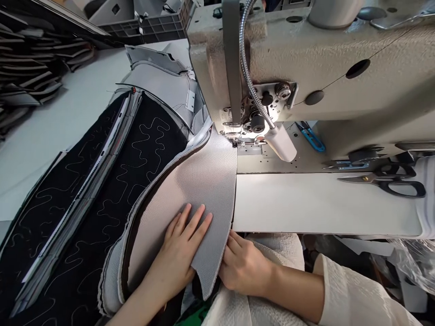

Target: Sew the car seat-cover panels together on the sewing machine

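Note:
A light grey mesh fabric panel [210,181] runs from my lap up to the needle area of a sewing machine [248,131]. My left hand [185,242] lies flat on this panel with its fingers spread. At the panel's right edge, my right hand [243,265] has its fingers closed, pinching the fabric edge. Joined along the curved left side of the panel is a larger black quilted piece [136,158] with pale wavy stitching and a seam strip down its middle. The needle itself is too small to make out.
Black-handled scissors [401,183] lie on the white table at right. Blue thread snips [311,136] rest on the machine bed, with a second pair nearby. A lamp [281,144] hangs beside the needle. Stacked fabric pieces [34,68] sit far left, and a grey crate [149,29] stands behind.

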